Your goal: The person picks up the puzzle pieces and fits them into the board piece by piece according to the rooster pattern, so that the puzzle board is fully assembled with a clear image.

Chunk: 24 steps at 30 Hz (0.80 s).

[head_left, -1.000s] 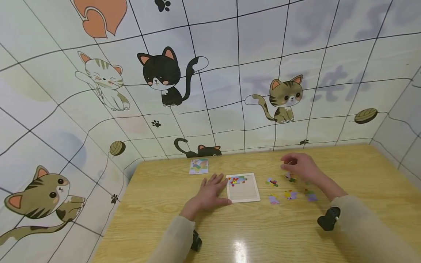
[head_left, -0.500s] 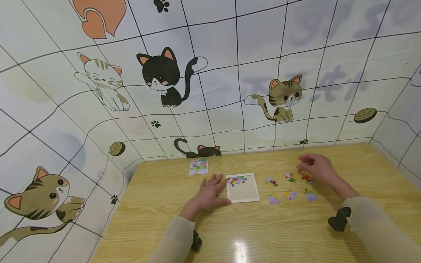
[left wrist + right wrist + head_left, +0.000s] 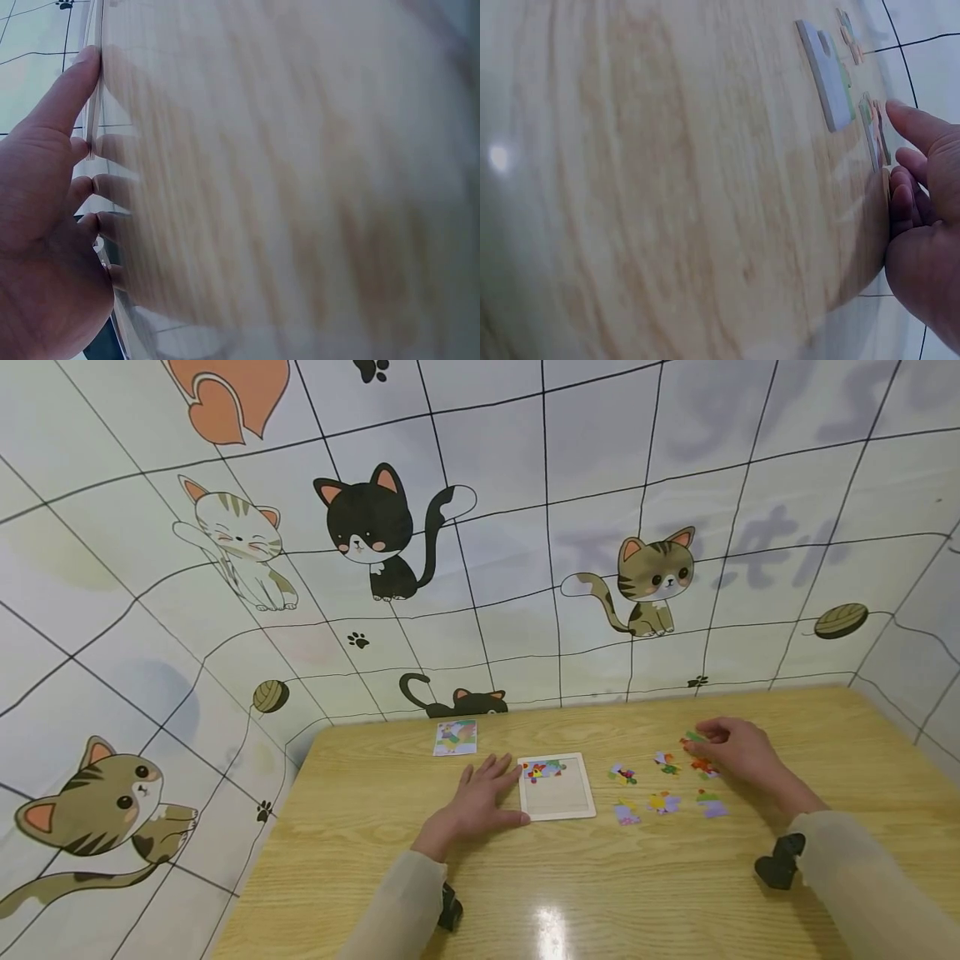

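Flanking tray edge (image 3: 522,793): left fingers (image 3: 507,777)

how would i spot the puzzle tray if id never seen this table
On the wooden table, find the spread left hand. The puzzle tray is the pale square at its thumb side. Unlike the loose pieces and the picture card, it has a rim, with a cluster of colourful pieces in its far left corner.

Table (image 3: 645,881) with tray (image 3: 562,799), puzzle pieces (image 3: 663,802)
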### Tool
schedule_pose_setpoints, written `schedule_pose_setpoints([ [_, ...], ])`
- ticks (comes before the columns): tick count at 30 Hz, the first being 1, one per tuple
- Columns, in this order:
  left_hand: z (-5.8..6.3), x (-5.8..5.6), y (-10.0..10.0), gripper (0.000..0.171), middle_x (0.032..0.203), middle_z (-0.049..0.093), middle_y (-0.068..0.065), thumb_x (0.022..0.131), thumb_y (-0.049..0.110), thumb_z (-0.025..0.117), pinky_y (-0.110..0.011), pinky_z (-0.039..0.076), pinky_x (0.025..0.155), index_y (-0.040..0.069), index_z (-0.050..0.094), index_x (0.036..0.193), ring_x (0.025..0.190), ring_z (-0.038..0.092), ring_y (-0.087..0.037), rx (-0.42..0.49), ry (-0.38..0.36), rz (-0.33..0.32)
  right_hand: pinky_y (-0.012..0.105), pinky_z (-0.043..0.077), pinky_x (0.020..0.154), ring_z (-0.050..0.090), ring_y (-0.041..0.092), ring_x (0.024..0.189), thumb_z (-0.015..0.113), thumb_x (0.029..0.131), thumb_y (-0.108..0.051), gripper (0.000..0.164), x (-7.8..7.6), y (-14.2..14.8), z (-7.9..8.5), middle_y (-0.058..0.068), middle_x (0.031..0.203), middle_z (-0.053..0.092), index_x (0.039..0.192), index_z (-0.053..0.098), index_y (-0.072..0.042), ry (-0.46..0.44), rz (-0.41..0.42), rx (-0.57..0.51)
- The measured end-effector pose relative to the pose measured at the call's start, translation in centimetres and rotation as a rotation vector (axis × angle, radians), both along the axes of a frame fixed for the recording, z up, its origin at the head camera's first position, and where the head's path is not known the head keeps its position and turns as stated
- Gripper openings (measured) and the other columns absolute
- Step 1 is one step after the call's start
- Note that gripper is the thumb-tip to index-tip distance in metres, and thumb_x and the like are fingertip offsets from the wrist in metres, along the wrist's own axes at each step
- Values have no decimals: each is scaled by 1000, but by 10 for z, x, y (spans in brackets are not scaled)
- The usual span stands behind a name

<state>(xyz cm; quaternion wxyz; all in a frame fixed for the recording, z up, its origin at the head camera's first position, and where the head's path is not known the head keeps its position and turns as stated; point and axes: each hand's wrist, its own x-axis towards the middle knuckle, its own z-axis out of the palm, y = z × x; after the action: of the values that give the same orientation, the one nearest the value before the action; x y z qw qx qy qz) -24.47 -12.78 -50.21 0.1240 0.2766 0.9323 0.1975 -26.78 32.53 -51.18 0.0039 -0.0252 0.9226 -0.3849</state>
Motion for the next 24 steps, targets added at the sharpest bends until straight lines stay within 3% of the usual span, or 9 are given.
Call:
schedule_pose_setpoints([
  [12,0,0,1,85,170,18,-8,94,54,69,-61,2,122,15,35,161,157,8,-31,5,-7,-2,36,51,71,62,34,94,75,95,-32,58,5,-5,5,23,107,67,127,61,14,44,2,46],
  [24,3,-1,1,85,170,19,-11,94,52,70,-63,4,121,13,35,161,156,9,-35,-16,-3,-13,32,47,68,55,28,90,75,95,-36,57,2,-1,-1,17,102,61,122,58,11,29,-30,7],
])
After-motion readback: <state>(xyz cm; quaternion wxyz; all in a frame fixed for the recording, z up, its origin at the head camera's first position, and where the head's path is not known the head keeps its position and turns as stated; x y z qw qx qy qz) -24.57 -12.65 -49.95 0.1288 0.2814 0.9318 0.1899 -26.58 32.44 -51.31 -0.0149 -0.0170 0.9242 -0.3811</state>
